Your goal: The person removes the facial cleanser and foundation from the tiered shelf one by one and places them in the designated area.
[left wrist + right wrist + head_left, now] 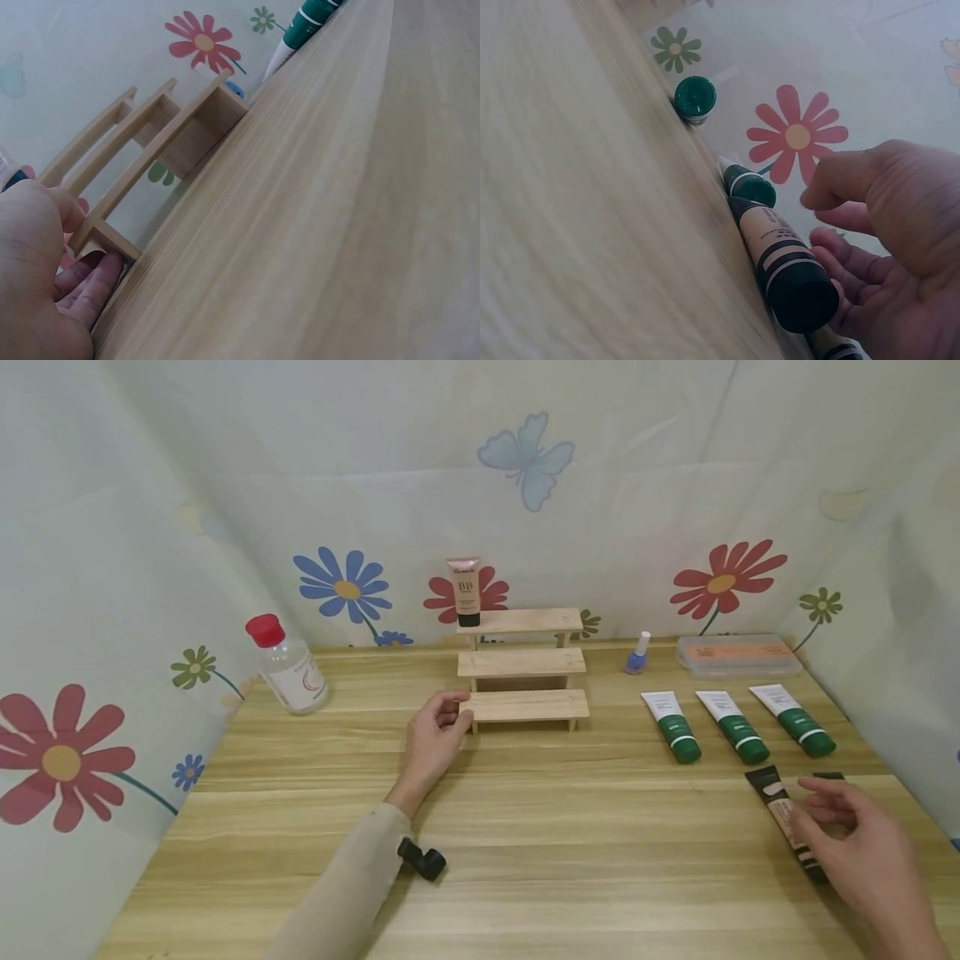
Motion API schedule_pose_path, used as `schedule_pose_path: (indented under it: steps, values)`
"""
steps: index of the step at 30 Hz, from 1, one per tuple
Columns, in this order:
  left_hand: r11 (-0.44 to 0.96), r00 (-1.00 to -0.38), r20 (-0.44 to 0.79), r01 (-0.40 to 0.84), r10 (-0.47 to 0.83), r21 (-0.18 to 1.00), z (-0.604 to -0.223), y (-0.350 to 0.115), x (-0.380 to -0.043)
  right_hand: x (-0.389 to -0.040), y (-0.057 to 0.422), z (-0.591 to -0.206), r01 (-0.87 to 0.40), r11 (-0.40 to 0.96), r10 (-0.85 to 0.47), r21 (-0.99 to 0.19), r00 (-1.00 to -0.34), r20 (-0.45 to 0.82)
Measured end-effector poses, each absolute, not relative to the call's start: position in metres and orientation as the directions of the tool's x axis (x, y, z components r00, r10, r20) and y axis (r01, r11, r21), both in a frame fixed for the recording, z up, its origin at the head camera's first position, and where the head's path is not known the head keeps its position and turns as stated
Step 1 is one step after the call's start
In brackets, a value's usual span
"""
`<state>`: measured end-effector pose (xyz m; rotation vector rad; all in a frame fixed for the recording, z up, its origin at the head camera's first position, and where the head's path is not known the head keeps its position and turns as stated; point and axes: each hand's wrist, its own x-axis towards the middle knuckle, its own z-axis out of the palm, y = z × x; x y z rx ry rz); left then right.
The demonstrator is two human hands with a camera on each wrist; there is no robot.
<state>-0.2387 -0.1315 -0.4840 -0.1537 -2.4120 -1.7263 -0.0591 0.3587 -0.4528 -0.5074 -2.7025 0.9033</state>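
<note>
At its left end, the bottom step of a small three-step wooden stand (pixel 525 706) is gripped by my left hand (pixel 437 735). In the left wrist view the thumb is by the step's top and the fingers are around its leg. On the top step a pink BB cream tube (pixel 465 592) stands upright, cap down. My right hand (pixel 870 847) hovers with loosely bent fingers over a black-and-beige tube (pixel 780 810) lying on the table. A second black-capped tube (pixel 838 349) lies beside it, mostly hidden by the hand. Whether the fingers touch either tube I cannot tell.
Several green-and-white tubes (pixel 731 727) lie in a row at the right. Behind them are a blue nail polish bottle (pixel 637 660) and a flat clear plastic case (pixel 738 656). A red-capped clear bottle (pixel 292 672) stands at the left back. A flowered curtain (pixel 637 527) hangs behind.
</note>
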Motion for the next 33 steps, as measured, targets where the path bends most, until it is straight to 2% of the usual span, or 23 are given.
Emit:
schedule_pose_path:
  steps: [4, 7, 11, 15, 23, 27, 30, 33]
  values:
    - [0.322, -0.980, 0.198, 0.181, -0.021, 0.929, -0.483, -0.132, -0.238, -0.060, 0.354, -0.449, 0.243, 0.705, 0.451, -0.666, -0.879, 0.156]
    - [0.323, -0.980, 0.196, 0.178, -0.022, 0.929, -0.483, -0.132, -0.239, -0.062, 0.349, -0.444, 0.215, 0.631, 0.488, -0.745, -0.857, 0.166]
    - [0.320, -0.980, 0.196, 0.179, -0.022, 0.930, -0.482, -0.132, -0.239, -0.068, 0.342, -0.430, 0.132, 0.522, 0.506, -0.843, -0.843, 0.181]
    - [0.316, -0.979, 0.204, 0.187, -0.021, 0.930, -0.482, -0.131, -0.239, -0.081, 0.334, -0.410, 0.018, 0.458, 0.477, -0.889, -0.849, 0.229]
    - [0.304, -0.980, 0.197, 0.181, -0.023, 0.935, -0.484, -0.131, -0.238, -0.134, 0.302, -0.368, -0.193, 0.400, 0.334, -0.896, -0.880, 0.338]
    - [0.297, -0.979, 0.201, 0.184, -0.026, 0.937, -0.486, -0.131, -0.238, -0.166, 0.279, -0.357, -0.333, 0.372, 0.260, -0.866, -0.859, 0.442]
    - [0.301, -0.979, 0.200, 0.183, -0.026, 0.936, -0.485, -0.132, -0.238, -0.185, 0.259, -0.351, -0.392, 0.349, 0.225, -0.851, -0.847, 0.482]
    - [0.307, -0.980, 0.197, 0.179, -0.027, 0.935, -0.484, -0.132, -0.239, -0.202, 0.238, -0.348, -0.444, 0.248, 0.200, -0.861, -0.847, 0.493]
